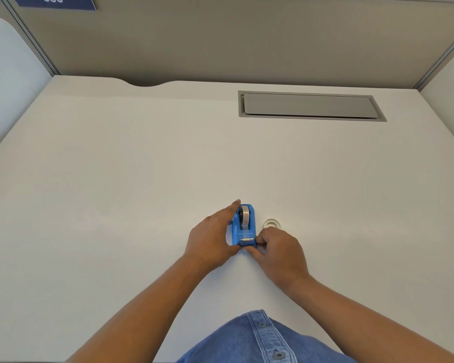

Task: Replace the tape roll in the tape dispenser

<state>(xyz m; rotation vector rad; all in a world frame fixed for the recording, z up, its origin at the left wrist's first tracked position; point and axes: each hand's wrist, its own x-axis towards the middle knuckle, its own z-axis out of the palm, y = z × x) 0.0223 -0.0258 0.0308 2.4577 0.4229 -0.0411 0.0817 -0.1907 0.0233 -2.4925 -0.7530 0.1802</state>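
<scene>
A small blue tape dispenser (243, 226) stands on the white desk (116, 192), cutter end toward me, with a clear tape roll (245, 215) seated in it and a strip of tape running down to the cutter. My left hand (211, 237) cups the dispenser's left side, forefinger stretched along it and thumb under its near end. My right hand (277, 251) pinches the near right corner by the cutter with thumb and fingertips. A second roll (272, 223), pale and flat on the desk, lies just right of the dispenser, partly behind my right hand.
A grey cable hatch (309, 105) is set into the desk at the back right. Beige partition walls (220, 40) close the back and sides, with a blue number plate (55, 1) at the upper left. My denim shirt (260, 339) shows at the bottom edge.
</scene>
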